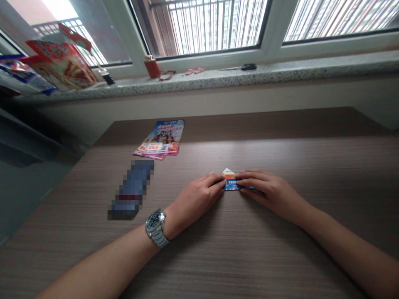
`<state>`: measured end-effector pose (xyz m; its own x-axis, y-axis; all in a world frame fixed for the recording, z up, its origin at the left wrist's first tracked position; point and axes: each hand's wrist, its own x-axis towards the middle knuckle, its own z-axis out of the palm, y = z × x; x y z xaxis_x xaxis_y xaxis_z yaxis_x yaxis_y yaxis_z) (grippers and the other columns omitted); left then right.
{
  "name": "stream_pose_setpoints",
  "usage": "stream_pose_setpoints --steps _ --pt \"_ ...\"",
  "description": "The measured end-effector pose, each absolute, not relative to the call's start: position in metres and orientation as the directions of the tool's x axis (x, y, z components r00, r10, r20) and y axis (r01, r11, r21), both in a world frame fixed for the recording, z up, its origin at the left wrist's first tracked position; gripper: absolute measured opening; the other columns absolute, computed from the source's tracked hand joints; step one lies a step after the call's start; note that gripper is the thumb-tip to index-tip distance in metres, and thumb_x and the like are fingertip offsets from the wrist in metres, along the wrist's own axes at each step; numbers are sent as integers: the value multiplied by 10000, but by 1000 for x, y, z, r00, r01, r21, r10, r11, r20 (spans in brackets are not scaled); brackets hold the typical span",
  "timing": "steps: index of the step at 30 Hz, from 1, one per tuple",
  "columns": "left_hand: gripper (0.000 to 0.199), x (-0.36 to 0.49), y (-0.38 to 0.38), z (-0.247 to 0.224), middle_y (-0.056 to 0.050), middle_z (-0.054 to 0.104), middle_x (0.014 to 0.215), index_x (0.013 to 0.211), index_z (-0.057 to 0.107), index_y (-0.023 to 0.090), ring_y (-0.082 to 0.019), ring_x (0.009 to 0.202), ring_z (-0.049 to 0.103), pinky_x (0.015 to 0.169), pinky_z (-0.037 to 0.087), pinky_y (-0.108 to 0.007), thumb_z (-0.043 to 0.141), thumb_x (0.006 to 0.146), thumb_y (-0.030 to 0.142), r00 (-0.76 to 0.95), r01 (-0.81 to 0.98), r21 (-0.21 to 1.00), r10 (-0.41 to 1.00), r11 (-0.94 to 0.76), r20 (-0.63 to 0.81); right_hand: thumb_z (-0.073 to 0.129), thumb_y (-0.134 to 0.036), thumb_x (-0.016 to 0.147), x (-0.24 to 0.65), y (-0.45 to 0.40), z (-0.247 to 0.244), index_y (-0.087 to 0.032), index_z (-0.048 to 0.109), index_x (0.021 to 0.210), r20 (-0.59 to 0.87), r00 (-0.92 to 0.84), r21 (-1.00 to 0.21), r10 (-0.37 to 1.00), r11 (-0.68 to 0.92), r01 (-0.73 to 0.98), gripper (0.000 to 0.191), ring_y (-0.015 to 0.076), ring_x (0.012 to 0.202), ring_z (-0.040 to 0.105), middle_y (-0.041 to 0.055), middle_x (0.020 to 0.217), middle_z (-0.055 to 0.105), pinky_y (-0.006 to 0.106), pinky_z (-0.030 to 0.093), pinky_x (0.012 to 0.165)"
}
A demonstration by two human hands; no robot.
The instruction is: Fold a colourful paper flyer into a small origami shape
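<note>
A small folded paper (231,184) lies on the table with a blue printed band, an orange strip and a white pointed tip at its top. My left hand (199,194), with a metal watch (156,226) on the wrist, grips the paper's left end between closed fingers. From the other side my right hand (269,189) holds the right part, its fingers laid across the blue band and the thumb below. Both hands cover the paper's ends, so its full outline is hidden.
Left of my hands are a pixelated dark object (132,189) and a stack of printed flyers (163,139) on the wooden table (218,249). Along the stone windowsill (212,79) stand snack bags (62,62), a red lighter-like item (152,67) and black-handled scissors (248,67).
</note>
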<state>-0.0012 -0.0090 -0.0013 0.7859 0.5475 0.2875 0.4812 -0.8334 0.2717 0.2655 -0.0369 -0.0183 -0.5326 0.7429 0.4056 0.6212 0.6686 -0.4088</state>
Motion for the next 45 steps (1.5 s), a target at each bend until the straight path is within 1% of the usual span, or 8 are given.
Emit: stream_pose_setpoints --steps 5,12,18,26,35,39,42,45 --pt "304 -1 -10 1 -91 643 1303 1333 594 185 -230 1205 633 1051 553 -409 484 1055 240 786 479 271 545 -835 292 615 -229 973 264 -37 -16 -258 712 1176 405 -535 -406 742 670 622 227 258 1143 680 86 1230 740 468 567 986" --pt "269 1 -11 6 -108 659 1252 1269 627 177 -217 1129 654 996 570 -394 488 1044 226 784 460 298 540 -836 305 603 -195 975 261 -39 -12 -259 728 1136 435 -516 -417 738 673 611 214 244 1096 696 89 1191 748 433 588 943" --pt "264 1 -11 5 -99 654 1271 1277 619 197 -214 1108 658 960 572 -379 513 1041 253 791 467 279 537 -839 292 565 -199 1002 261 -40 -11 -233 712 1147 407 -540 -438 737 676 593 210 237 1087 683 97 1184 743 422 581 934" --pt "267 2 -11 6 -88 674 1238 1266 638 207 -210 1058 667 906 581 -369 485 1060 281 783 473 265 539 -840 311 566 -206 1004 259 -41 -10 -245 698 1181 420 -525 -448 741 672 590 224 226 1030 691 89 1154 748 406 577 898" --pt "220 2 -11 3 -89 708 1159 1199 659 189 -201 991 698 855 589 -345 516 1042 246 761 493 240 548 -836 347 580 -209 987 257 -47 3 -289 710 1169 526 -453 -367 720 673 642 237 241 1032 674 84 1147 715 404 566 904" --pt "221 3 -12 4 -88 713 1137 1191 660 186 -195 981 705 860 591 -337 506 1042 240 747 502 257 564 -826 353 649 -200 944 258 -50 5 -282 730 1113 579 -436 -307 689 680 666 205 234 931 656 79 1029 704 381 566 837" --pt "225 3 -12 3 -82 716 1127 1187 659 179 -195 972 705 870 589 -338 494 1048 246 721 522 296 599 -800 347 637 -190 951 257 -51 4 -249 718 1110 554 -494 -294 670 712 637 188 220 833 648 67 932 723 368 561 757" --pt "221 2 -12 2 -81 715 1125 1182 658 175 -193 966 703 870 589 -334 493 1042 223 707 528 319 616 -787 349 585 -201 983 254 -50 2 -248 686 1198 483 -546 -327 684 720 613 242 238 927 679 75 1019 752 393 570 813"
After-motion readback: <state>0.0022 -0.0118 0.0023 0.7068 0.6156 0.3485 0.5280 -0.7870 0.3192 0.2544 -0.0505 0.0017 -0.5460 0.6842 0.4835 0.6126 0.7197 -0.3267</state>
